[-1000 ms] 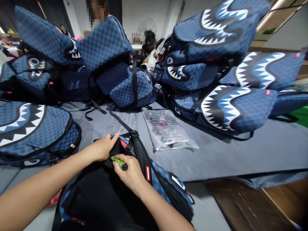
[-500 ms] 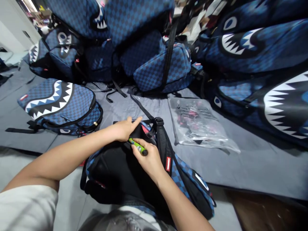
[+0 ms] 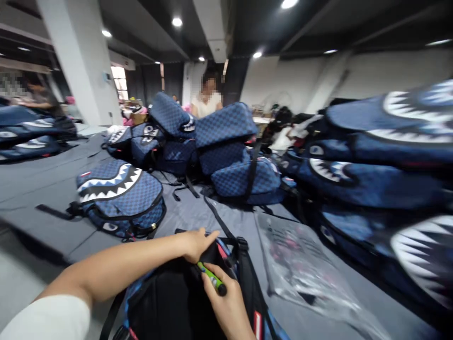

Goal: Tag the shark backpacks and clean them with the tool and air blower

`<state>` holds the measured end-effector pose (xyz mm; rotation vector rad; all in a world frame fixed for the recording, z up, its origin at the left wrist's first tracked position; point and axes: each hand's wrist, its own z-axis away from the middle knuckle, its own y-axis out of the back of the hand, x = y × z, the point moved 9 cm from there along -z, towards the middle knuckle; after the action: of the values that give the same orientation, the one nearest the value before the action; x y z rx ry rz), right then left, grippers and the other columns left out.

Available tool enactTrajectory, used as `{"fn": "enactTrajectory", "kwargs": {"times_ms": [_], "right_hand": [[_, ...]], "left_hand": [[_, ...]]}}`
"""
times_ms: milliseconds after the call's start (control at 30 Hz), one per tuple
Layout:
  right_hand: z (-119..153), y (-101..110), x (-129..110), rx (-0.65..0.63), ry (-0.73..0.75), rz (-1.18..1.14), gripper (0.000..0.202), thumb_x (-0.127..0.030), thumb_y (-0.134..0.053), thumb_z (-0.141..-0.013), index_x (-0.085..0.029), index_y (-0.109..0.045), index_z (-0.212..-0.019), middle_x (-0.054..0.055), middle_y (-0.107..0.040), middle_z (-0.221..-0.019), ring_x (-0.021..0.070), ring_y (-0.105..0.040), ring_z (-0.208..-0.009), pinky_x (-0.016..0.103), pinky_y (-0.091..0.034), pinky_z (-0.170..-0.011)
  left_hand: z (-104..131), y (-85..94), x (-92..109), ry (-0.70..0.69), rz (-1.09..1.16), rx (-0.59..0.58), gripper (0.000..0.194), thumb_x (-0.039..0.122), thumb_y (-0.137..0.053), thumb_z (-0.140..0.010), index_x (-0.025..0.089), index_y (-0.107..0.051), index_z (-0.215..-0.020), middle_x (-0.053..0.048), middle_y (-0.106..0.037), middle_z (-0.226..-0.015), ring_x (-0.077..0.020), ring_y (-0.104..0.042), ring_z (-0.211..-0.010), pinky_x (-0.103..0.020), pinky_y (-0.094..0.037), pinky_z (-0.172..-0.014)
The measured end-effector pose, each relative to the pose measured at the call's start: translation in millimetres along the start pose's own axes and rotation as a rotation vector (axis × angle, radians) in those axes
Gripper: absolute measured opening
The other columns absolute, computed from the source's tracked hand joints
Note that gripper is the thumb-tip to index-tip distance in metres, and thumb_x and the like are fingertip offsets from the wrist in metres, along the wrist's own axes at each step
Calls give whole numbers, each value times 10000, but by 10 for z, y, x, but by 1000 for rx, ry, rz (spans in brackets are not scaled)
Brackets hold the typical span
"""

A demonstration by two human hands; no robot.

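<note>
A black-backed backpack with blue checks (image 3: 163, 297) lies in front of me, back panel up. My left hand (image 3: 198, 244) is at its top edge, gripping the black fabric, with a finger or two stretched toward the strap; the other fingertips are hidden. My right hand (image 3: 226, 297) is closed around a slim green tool with a black end (image 3: 213, 279). The tool's far tip points at the fabric beside my left hand, and I cannot make out its exact kind. A black shoulder strap (image 3: 244, 264) runs along the right side of the backpack.
Another shark-mouth backpack (image 3: 118, 198) lies to the left on the grey-covered table (image 3: 38, 189). A clear plastic bag (image 3: 300, 264) lies to the right. Stacked backpacks (image 3: 233, 160) stand behind, with a tall pile (image 3: 382, 184) at the right. A person (image 3: 207, 101) is beyond them.
My view has tilted up, so the ceiling, pillar and a person now show, and everything sits lower in the picture. Both hands keep nearly the same place on the backpack.
</note>
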<state>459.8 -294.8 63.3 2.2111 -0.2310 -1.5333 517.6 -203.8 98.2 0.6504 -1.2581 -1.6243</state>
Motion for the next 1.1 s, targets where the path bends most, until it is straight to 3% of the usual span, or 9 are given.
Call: {"fn": "enactTrajectory", "kwargs": {"times_ms": [100, 167, 333, 500, 633, 733, 833, 1100], "right_hand": [[-8, 33, -6, 53, -21, 32, 312, -345, -556, -882, -187, -753, -1066, 89, -771, -993, 251, -737, -870, 334, -584, -812], [-14, 28, 16, 32, -51, 29, 309, -334, -559, -877, -196, -751, -1076, 79, -772, -993, 239, -737, -871, 321, -574, -815], [113, 131, 15, 49, -100, 119, 323, -341, -544, -892, -202, -727, -1120, 77, -772, -991, 251, -739, -863, 339, -560, -786], [229, 153, -29, 42, -78, 92, 298, -342, -564, -899, -222, -714, -1128, 50, -768, -1025, 229, -733, -877, 320, -549, -788], [245, 148, -43, 45, -58, 84, 294, -341, -572, -896, -213, -720, -1116, 55, -771, -1012, 229, -735, -867, 322, -549, -789], [239, 154, -22, 47, -56, 77, 299, -336, -571, -895, -197, -723, -1112, 68, -773, -998, 229, -738, -857, 324, -552, -787], [223, 157, -18, 25, -39, 30, 284, -330, -581, -896, -203, -723, -1106, 53, -771, -1019, 213, -736, -865, 317, -551, -811], [48, 34, -65, -28, -57, 21, 264, -314, -596, -890, -224, -719, -1106, 34, -769, -1039, 213, -735, -861, 316, -557, -785]], "left_hand": [[-50, -109, -44, 40, 11, -159, 1230, 271, -751, -673, 265, 75, -1584, -269, -309, -1515, -359, -672, -1075, -397, -567, -791], [-71, -125, -57, 58, 0, -205, 1199, 202, -703, -710, 273, 123, -1575, -251, -275, -1538, -358, -631, -1159, -389, -551, -860], [27, -75, -33, 81, -36, -178, 1075, 96, -586, -791, 281, 128, -1573, -208, -334, -1509, -292, -617, -1182, -316, -517, -900], [136, -72, -27, 107, -44, -212, 1118, 118, -606, -813, 323, 216, -1542, -187, -275, -1544, -270, -594, -1204, -292, -509, -890], [156, -97, 15, 161, -84, -217, 1263, 216, -752, -752, 305, 233, -1537, -218, -270, -1534, -313, -589, -1205, -332, -519, -895], [123, -93, 5, 206, -155, -175, 1232, 131, -724, -733, 290, 176, -1560, -226, -343, -1477, -346, -605, -1177, -375, -526, -892], [82, -113, -31, 175, -121, -183, 1158, 61, -632, -744, 309, 144, -1567, -208, -363, -1469, -309, -633, -1129, -344, -532, -860], [40, -105, -100, 96, 3, -288, 1104, 91, -575, -775, 331, 168, -1556, -167, -300, -1535, -233, -618, -1130, -274, -513, -853]]}}
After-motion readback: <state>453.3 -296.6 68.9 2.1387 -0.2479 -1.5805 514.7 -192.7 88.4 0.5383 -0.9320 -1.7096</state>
